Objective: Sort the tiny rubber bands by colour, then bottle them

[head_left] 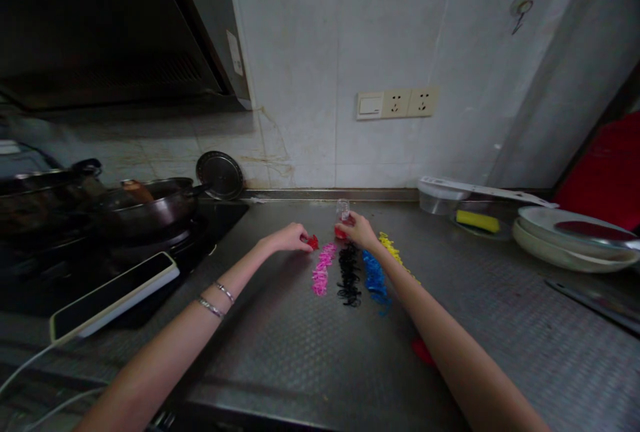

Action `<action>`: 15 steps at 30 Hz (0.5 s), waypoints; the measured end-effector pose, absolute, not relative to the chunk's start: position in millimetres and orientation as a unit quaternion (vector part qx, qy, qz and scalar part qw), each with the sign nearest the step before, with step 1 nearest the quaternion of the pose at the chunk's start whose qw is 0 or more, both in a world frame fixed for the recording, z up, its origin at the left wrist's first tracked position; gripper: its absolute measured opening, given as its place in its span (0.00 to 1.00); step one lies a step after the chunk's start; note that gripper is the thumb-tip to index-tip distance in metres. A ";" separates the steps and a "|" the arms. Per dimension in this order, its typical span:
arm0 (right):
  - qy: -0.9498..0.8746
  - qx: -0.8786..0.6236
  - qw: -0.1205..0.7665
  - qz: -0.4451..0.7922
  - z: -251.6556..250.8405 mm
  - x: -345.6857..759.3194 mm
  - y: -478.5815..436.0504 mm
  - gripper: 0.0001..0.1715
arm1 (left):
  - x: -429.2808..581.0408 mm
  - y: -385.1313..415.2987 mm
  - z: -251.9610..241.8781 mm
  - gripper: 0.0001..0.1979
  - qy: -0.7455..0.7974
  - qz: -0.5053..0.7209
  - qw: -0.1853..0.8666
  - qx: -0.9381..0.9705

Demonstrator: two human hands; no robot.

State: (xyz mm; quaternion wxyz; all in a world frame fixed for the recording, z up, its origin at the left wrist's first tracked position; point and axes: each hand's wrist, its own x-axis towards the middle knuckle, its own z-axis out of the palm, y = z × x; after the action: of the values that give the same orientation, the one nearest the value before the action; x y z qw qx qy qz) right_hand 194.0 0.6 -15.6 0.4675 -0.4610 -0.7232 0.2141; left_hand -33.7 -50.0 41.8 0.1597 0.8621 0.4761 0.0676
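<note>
In my right hand point(356, 229) is a small clear jar point(343, 207) with red pieces in its lower part; it is close to the counter, and I cannot tell whether it touches. The fingers of my left hand point(291, 239) are closed at a small pile of red rubber bands point(313, 242). In front of the hands lie rows of what look like small rubber bands: pink bands point(324, 271), black bands point(349, 275) and blue bands point(375, 279). Yellow bands point(389, 245) lie beyond my right forearm, which partly covers them.
A phone-like device point(115, 295) with a white cable lies at the stove's edge. Left are a pan point(150, 202) and a round dark lid point(220, 175). Right stand stacked bowls point(560, 245), a yellow sponge point(477, 221) and a knife point(595, 305). A red object point(423, 351) shows by my right forearm.
</note>
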 end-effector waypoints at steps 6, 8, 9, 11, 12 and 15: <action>-0.725 -0.458 0.466 0.218 -18.1 194.5 3.0 0.15 | -36.8 -51.9 22.5 0.18 0.506 0.112 0.165 0.840; -0.725 -0.458 0.467 0.218 -18.7 194.5 3.8 0.15 | -34.8 -49.8 17.5 0.18 0.510 0.120 0.154 0.838; -0.724 -0.457 0.468 0.220 -19.0 194.6 4.1 0.15 | -33.7 -48.5 15.5 0.18 0.511 0.124 0.147 0.838; -0.724 -0.455 0.467 0.223 -19.4 194.6 4.5 0.16 | -32.0 -45.6 12.6 0.16 0.513 0.131 0.139 0.837; -0.724 -0.455 0.466 0.225 -19.5 194.6 4.7 0.16 | -31.4 -44.3 11.8 0.15 0.514 0.134 0.138 0.836; -0.724 -0.456 0.465 0.226 -19.4 194.7 4.7 0.17 | -31.1 -41.2 10.8 0.10 0.519 0.143 0.139 0.831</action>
State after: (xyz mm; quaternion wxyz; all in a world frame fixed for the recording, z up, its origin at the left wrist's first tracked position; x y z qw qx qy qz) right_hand 194.7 4.7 -19.4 0.4650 -0.4557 -0.7245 0.2262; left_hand -31.1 -41.2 10.8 0.1388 0.8311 0.5194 0.1426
